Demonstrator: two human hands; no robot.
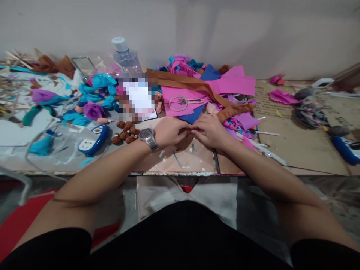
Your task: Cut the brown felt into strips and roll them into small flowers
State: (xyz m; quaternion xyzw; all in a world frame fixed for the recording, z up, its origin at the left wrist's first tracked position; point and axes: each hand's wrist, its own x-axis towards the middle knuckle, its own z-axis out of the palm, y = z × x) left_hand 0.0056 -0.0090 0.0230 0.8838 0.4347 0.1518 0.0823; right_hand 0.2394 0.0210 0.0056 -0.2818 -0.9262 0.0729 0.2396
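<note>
Over the table's front middle, my left hand (170,132) and my right hand (210,131) meet fingertip to fingertip. Both are closed in a pinch on a small brown piece (189,128), mostly hidden by the fingers; it looks like crepe paper. Just beyond the hands lie pink crepe paper sheets (236,82), a long brown strip (185,81) and a blue piece (194,114). Small metal snips (194,101) with a ring rest on the pink paper. Left of my watch wrist sits a cluster of small brown crumpled balls (125,133).
A phone (139,97) with a blurred screen leans behind my left hand, near a clear bottle (126,58). Blue and purple paper flowers (94,110) and a blue-white case (94,140) lie left. Cardboard (281,138), white sticks (268,152) and a grey bundle (309,112) are right.
</note>
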